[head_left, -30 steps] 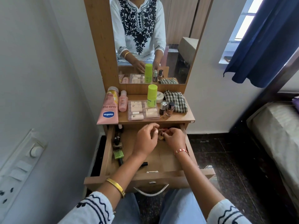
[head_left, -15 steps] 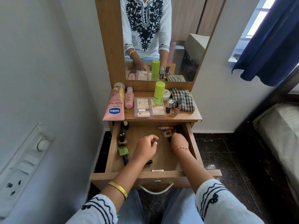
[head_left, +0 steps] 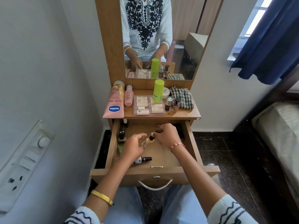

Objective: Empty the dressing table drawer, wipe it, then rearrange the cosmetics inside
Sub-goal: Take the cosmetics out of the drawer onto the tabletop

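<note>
Now both hands hold a small amber glass bottle (head_left: 149, 140) above the open wooden drawer (head_left: 155, 172): right hand (head_left: 166, 136) pinches its dark cap, left hand (head_left: 134, 147) grips its base; before, the hands were apart.

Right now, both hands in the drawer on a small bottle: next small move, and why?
Probably lift the small amber bottle, pinched between the left hand and right hand, up onto the tabletop. The drawer isn't empty yet: another bottle lies near its front.

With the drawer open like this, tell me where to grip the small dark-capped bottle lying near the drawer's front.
Pinch the small bottle across its pale body, just behind the black cap, coming straight down from above. It lies on its side on the drawer floor, cap pointing right; the left hand partly covers its base end.
</note>
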Action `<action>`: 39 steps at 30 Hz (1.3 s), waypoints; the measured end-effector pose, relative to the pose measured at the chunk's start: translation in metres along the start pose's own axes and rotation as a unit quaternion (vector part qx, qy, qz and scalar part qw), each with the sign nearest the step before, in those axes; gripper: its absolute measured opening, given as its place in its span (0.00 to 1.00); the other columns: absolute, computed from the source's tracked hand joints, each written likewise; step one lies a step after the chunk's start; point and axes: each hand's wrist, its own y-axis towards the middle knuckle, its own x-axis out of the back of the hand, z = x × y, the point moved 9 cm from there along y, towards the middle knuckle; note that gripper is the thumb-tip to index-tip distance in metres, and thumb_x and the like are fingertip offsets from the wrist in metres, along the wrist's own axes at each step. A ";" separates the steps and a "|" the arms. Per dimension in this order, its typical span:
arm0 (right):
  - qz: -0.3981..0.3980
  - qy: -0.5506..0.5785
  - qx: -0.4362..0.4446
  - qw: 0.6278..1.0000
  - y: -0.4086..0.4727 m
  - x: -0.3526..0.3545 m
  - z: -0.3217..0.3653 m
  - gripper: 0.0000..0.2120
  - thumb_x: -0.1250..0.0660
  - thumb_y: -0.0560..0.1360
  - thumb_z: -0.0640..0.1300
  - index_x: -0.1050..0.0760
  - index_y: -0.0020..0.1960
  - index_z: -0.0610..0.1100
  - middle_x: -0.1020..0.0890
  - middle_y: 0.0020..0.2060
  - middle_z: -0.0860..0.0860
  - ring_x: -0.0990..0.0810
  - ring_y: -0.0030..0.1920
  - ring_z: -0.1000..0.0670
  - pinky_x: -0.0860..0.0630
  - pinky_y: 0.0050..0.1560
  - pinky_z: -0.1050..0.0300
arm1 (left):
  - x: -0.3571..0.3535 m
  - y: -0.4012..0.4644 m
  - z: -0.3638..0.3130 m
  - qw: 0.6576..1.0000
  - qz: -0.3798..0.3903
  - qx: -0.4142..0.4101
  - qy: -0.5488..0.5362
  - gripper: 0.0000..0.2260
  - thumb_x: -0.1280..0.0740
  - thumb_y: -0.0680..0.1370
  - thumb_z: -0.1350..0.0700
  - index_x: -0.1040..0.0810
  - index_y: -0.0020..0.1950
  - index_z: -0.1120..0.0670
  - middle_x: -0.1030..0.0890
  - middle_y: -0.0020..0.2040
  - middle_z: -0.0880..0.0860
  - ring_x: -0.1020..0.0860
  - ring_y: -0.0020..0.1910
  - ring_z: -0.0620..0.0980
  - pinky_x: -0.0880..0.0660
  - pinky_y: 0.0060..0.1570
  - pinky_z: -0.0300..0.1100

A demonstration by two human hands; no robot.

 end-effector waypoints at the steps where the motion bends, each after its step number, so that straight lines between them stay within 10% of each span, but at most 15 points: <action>1: 0.005 0.028 0.003 1.000 0.000 0.000 0.005 0.12 0.29 0.71 0.47 0.23 0.37 0.38 0.19 0.34 0.45 0.24 0.31 0.51 0.26 0.32 0.58 | 0.002 -0.003 0.003 1.000 0.013 0.002 -0.019 0.21 0.32 0.73 0.61 0.28 0.65 0.51 0.25 0.63 0.50 0.27 0.58 0.45 0.29 0.55 0.39; 10: 0.167 0.283 -0.080 0.941 -0.013 -0.044 0.012 0.11 0.36 0.76 0.48 0.25 0.40 0.41 0.23 0.30 0.47 0.25 0.27 0.53 0.25 0.28 0.64 | 0.031 -0.010 0.022 0.999 -0.049 0.024 -0.002 0.15 0.33 0.75 0.52 0.26 0.61 0.51 0.20 0.48 0.49 0.23 0.44 0.47 0.27 0.41 0.42; 18: 0.278 -0.150 -0.022 0.949 -0.023 -0.093 -0.028 0.17 0.27 0.68 0.43 0.23 0.55 0.39 0.21 0.42 0.47 0.24 0.36 0.50 0.23 0.35 0.59 | 0.033 -0.011 0.030 0.996 -0.075 0.051 -0.001 0.14 0.34 0.75 0.51 0.27 0.60 0.48 0.25 0.41 0.43 0.26 0.37 0.41 0.32 0.31 0.36; 23: 0.269 -0.224 0.033 0.936 -0.019 -0.102 -0.018 0.16 0.26 0.67 0.41 0.22 0.54 0.39 0.19 0.52 0.43 0.20 0.48 0.44 0.21 0.51 0.52 | 0.031 -0.014 0.029 0.996 -0.069 0.057 -0.001 0.13 0.33 0.74 0.53 0.27 0.58 0.48 0.26 0.36 0.42 0.27 0.33 0.40 0.36 0.29 0.34; 28: 0.229 -0.131 0.047 0.963 -0.013 -0.088 -0.012 0.08 0.31 0.72 0.42 0.21 0.50 0.40 0.17 0.47 0.43 0.20 0.40 0.49 0.22 0.41 0.59 | 0.036 -0.014 0.026 0.996 -0.083 0.039 0.003 0.13 0.32 0.73 0.52 0.24 0.57 0.49 0.24 0.54 0.47 0.26 0.45 0.43 0.32 0.39 0.34; 39: 0.068 0.020 0.094 0.993 0.001 0.007 0.061 0.05 0.32 0.73 0.41 0.23 0.49 0.41 0.18 0.41 0.45 0.22 0.33 0.51 0.22 0.34 0.61 | 0.084 -0.018 -0.015 0.966 -0.180 -0.023 -0.182 0.12 0.28 0.70 0.58 0.26 0.49 0.48 0.23 0.46 0.44 0.24 0.48 0.43 0.28 0.45 0.33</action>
